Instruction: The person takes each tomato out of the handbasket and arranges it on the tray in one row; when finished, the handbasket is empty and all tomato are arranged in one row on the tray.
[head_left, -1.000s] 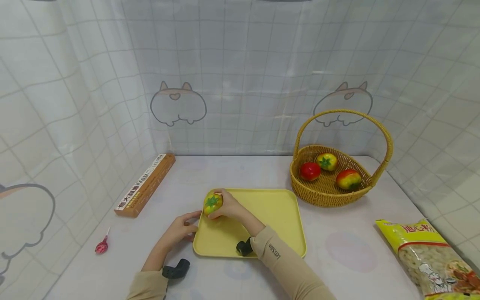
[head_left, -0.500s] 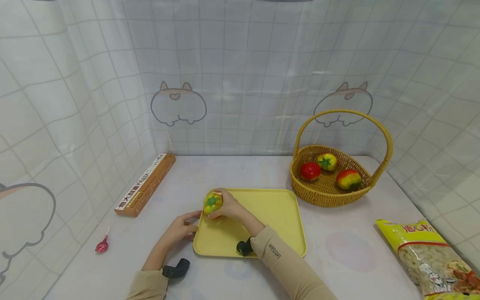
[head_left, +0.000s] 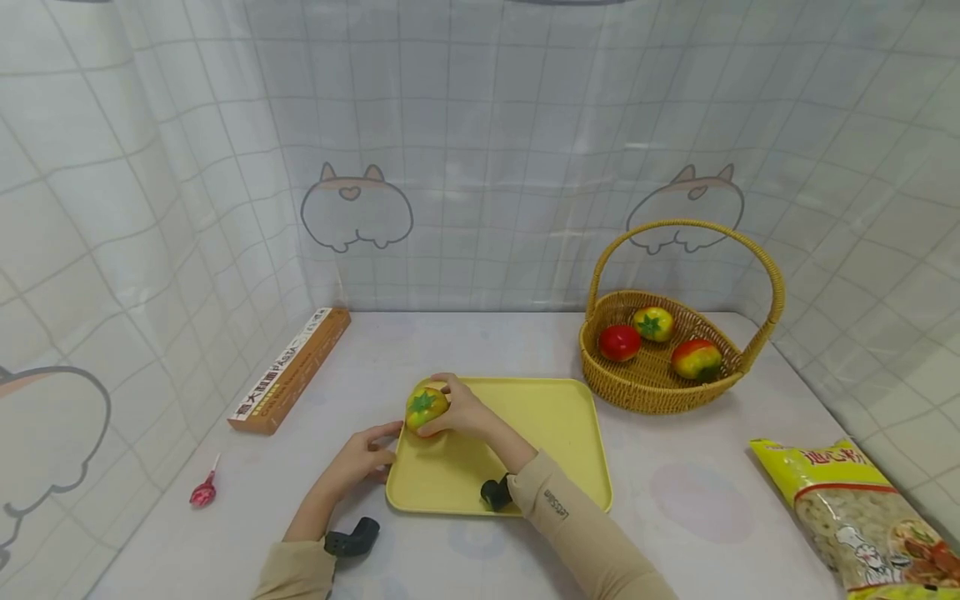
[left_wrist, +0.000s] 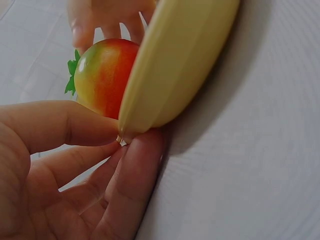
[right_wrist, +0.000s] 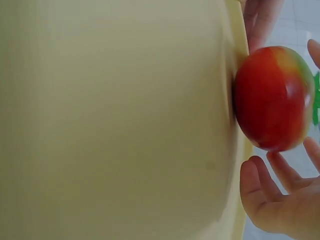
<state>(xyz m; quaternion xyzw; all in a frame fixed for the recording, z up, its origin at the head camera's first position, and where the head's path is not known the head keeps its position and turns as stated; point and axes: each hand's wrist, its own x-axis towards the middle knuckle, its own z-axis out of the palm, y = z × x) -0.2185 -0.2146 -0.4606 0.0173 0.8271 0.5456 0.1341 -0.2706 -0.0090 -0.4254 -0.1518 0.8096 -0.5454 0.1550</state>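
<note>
A glossy toy tomato (head_left: 425,407), red and yellow with a green leafy top, sits in the far left corner of a yellow tray (head_left: 517,433). My right hand (head_left: 467,410) is beside it, fingers spread loosely around its right side. In the right wrist view, gaps show between those fingers (right_wrist: 260,187) and the toy tomato (right_wrist: 274,97). My left hand (head_left: 360,458) pinches the tray's left rim. The left wrist view shows the thumb (left_wrist: 95,127) on one side of the tray edge (left_wrist: 170,70) and a finger on the other.
At the back right, a wicker basket (head_left: 645,400) with a tall handle holds three toy fruits. A bag of pasta (head_left: 862,517) lies at the right front. On the left are a long pasta box (head_left: 292,371) and a lollipop (head_left: 203,492).
My right hand has loosened and drawn slightly right, away from the toy tomato, which stays in the tray's corner. The left hand has not moved.
</note>
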